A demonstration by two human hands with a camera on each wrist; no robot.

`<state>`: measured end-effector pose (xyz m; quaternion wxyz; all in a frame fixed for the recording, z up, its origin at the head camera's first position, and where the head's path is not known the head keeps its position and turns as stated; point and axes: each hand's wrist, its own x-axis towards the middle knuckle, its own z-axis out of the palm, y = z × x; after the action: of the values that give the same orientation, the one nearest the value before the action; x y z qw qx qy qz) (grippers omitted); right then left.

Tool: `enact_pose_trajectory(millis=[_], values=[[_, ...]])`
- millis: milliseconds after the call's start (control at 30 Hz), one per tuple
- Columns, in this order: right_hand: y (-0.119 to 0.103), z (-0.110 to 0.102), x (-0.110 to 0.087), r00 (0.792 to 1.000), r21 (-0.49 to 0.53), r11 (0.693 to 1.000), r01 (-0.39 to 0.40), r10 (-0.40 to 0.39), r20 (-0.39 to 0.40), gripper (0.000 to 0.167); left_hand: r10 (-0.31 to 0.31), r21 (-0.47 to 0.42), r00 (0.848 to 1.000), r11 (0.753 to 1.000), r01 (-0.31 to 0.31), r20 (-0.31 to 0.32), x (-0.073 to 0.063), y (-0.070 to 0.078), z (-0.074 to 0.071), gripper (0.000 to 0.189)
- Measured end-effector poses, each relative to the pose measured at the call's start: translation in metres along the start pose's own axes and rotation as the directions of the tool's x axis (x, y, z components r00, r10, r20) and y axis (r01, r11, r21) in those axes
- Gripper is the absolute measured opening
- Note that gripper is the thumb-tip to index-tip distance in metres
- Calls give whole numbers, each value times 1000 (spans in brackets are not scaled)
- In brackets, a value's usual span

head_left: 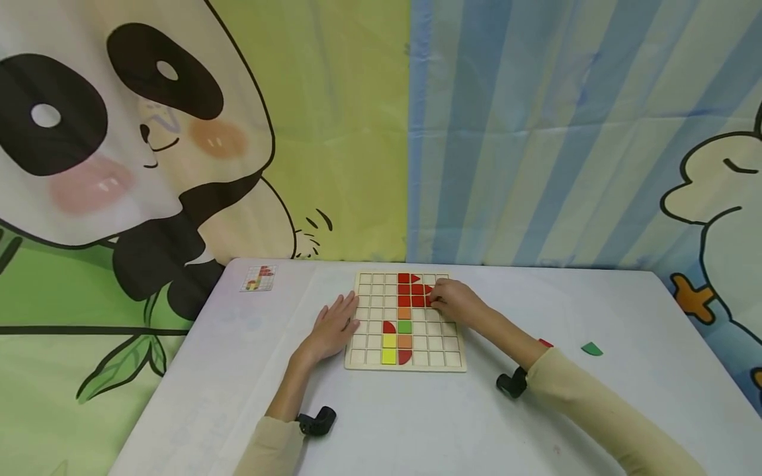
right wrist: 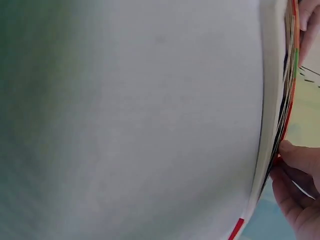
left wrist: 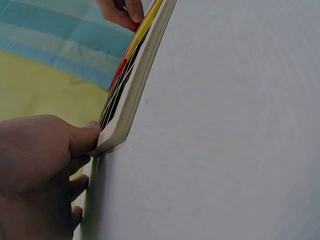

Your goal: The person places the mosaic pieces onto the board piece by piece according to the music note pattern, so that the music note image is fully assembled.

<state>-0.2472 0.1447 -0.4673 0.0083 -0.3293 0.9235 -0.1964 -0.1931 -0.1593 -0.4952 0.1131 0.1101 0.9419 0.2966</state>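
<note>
A wooden grid board [head_left: 437, 340] lies on the table with flat coloured pieces in some of its squares. Red squares [head_left: 405, 289] fill part of its upper middle; below them come orange, green [head_left: 405, 326], yellow [head_left: 389, 348] and red quarter-round pieces [head_left: 405, 357]. My left hand [head_left: 335, 324] rests along the board's left edge, fingers extended, the thumb [left wrist: 85, 137] touching a corner in the left wrist view. Over the right end of the red rows, my right hand [head_left: 457, 303] pinches a small red piece [right wrist: 279, 160] between thumb and finger, mostly hidden by the fingertips.
A small printed card [head_left: 258, 278] with a coloured grid pattern lies at the table's far left. A green quarter-round piece [head_left: 592, 348] is on the right of the white table [head_left: 196, 396]. Beside the right forearm a red piece [head_left: 546, 342] shows partly. Patterned curtains hang behind.
</note>
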Motion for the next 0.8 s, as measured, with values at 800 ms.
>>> enact_pose_trajectory(millis=[800], values=[[26, -29, -109, 982, -31, 984, -176, 173, -79, 40, 2, 4, 1000, 1000, -2, 0, 0, 1, -2, 60]])
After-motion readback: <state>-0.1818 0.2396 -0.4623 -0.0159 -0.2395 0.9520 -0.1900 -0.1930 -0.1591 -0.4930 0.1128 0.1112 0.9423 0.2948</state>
